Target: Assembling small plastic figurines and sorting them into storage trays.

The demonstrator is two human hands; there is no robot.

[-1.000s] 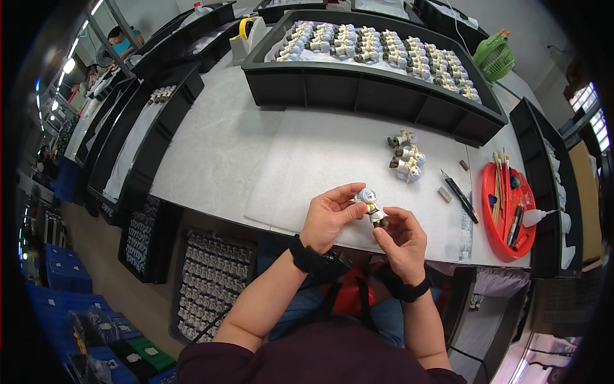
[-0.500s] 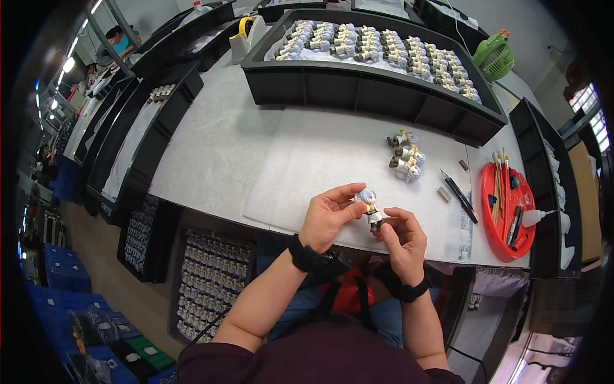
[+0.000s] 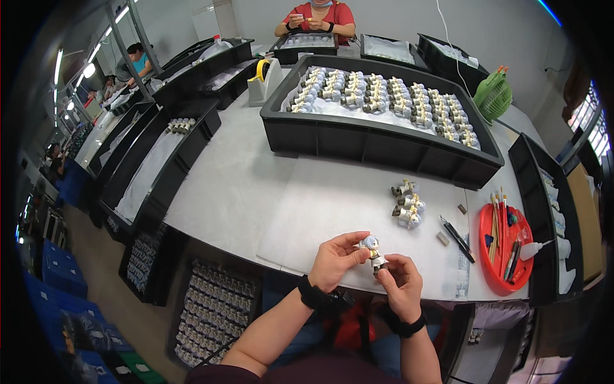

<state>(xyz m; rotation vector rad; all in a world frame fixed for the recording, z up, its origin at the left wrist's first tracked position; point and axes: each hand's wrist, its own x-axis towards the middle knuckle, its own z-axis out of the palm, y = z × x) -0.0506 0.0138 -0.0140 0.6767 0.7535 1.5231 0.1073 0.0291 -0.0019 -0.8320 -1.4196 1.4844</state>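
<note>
A small figurine (image 3: 376, 254) with pale blue-grey hair, a white outfit and dark feet is held upright over the table's near edge. My left hand (image 3: 337, 260) pinches its head and upper body between thumb and fingers. Down at its feet, my right hand (image 3: 401, 287) grips the lower end with thumb and fingertips. Beyond them, several similar figurines (image 3: 407, 205) lie in a short column on the white sheet (image 3: 300, 211). Both wrists wear black bands.
Rows of figurines fill a large black tray (image 3: 384, 157) at the back. To the right are a pen (image 3: 457, 239), an eraser-like block (image 3: 442, 239) and a red dish (image 3: 487, 272) with brushes. A green fan (image 3: 492, 96), tape dispenser (image 3: 264, 83) and left tray (image 3: 198, 150) surround the table. A co-worker (image 3: 342, 19) sits opposite.
The view has tilted up, so the table sits lower in the picture and the co-worker opposite shows. Both hands keep hold of the figurine, with little change of grip.
</note>
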